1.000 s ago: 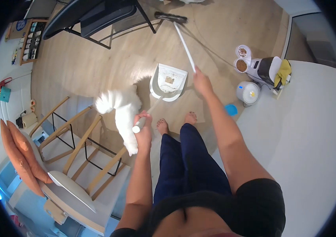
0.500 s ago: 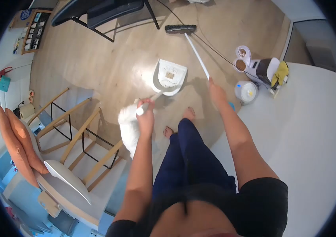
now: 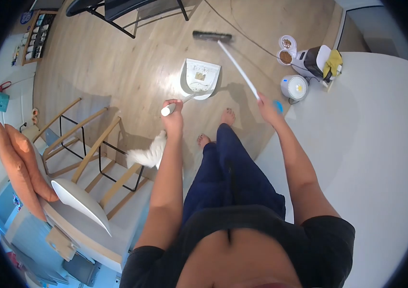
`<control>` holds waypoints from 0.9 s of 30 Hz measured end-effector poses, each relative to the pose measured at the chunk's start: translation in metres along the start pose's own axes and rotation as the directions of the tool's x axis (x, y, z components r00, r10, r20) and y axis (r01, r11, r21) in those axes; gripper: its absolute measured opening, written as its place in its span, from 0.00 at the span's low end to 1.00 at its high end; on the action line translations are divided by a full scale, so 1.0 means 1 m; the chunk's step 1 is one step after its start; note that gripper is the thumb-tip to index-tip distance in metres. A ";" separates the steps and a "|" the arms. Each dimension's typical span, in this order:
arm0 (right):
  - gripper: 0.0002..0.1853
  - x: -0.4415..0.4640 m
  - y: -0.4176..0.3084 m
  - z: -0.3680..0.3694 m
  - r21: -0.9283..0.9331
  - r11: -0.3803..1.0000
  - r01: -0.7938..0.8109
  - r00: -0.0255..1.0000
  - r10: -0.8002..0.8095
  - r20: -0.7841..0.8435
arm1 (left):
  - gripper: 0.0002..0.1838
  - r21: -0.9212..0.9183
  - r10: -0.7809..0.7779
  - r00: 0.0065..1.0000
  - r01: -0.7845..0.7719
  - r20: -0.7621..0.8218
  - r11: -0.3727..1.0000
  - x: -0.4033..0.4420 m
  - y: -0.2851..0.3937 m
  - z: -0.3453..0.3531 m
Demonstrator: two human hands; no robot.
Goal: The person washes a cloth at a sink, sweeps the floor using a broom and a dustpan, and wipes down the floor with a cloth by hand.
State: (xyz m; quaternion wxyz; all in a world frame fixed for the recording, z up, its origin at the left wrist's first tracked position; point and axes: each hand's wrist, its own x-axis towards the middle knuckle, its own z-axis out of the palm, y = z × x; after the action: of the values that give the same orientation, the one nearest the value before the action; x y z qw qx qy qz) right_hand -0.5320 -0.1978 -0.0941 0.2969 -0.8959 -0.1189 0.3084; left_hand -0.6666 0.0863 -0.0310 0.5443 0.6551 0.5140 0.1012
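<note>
Dustpan (image 3: 212, 72) sits at upper centre of the frame, left grip (image 3: 174, 119) closed round its handle (image 3: 167, 111), right grip (image 3: 267, 110) closed round the broom (image 3: 238, 67). Tilting that handle could spill the debris (image 3: 200, 76)

No text, brand, number or sign is legible. The round blue emblem (image 3: 26, 18) on the box (image 3: 31, 21) at upper left is too small to read. The tan patch (image 3: 200, 76) inside the white dustpan (image 3: 207, 68) shows no readable characters; whether it is a label cannot be determined.
</note>
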 end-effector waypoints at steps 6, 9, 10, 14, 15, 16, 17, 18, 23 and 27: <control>0.23 0.065 -0.046 0.042 -0.102 0.987 -0.123 0.990 0.129 0.049 | 0.07 -0.052 0.050 0.995 -0.055 -0.087 0.997 -0.028 -0.031 -0.037; 0.24 0.023 -0.045 0.073 -0.197 0.972 -0.127 0.980 0.154 0.130 | 0.05 -0.017 0.036 0.991 -0.038 -0.128 0.999 -0.035 -0.047 -0.048; 0.24 -0.002 -0.038 0.083 -0.230 0.967 -0.113 0.977 0.149 0.149 | 0.05 -0.028 0.029 0.993 -0.032 -0.118 0.999 -0.035 -0.053 -0.053; 0.23 -0.133 -0.028 0.080 -0.201 0.968 -0.154 0.941 0.205 0.270 | 0.06 -0.052 -0.007 0.999 0.005 -0.037 0.999 -0.036 -0.066 -0.068; 0.22 -0.162 -0.021 0.078 -0.165 0.970 -0.178 0.934 0.219 0.282 | 0.06 -0.052 -0.008 1.000 0.006 -0.026 0.999 -0.038 -0.075 -0.074; 0.22 -0.185 -0.020 0.074 -0.167 0.968 -0.187 0.935 0.227 0.273 | 0.05 -0.036 0.034 0.999 -0.035 -0.032 0.999 -0.037 -0.085 -0.079; 0.21 -0.205 -0.020 0.067 -0.125 0.973 -0.196 0.942 0.222 0.251 | 0.04 -0.023 0.077 0.996 -0.078 -0.035 0.997 -0.036 -0.088 -0.082; 0.21 -0.222 -0.020 0.061 -0.081 0.974 -0.213 0.947 0.226 0.230 | 0.04 -0.024 0.076 0.997 -0.076 -0.015 0.997 -0.038 -0.092 -0.087; 0.21 -0.225 -0.008 0.042 0.003 0.932 -0.363 0.931 0.363 0.033 | 0.04 -0.022 0.129 0.986 -0.127 0.106 0.992 -0.052 -0.097 -0.103; 0.20 -0.161 0.027 0.033 -0.009 0.907 -0.421 0.900 0.417 -0.123 | 0.04 0.027 0.124 0.980 -0.130 0.155 0.991 -0.061 -0.086 -0.109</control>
State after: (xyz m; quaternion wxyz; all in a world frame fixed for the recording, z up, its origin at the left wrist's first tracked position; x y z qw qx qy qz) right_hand -0.6776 -0.2679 -0.0532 0.2141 -0.9224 0.0889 0.3090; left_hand -0.8185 0.0943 -0.0330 0.5623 0.7024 0.4298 0.0758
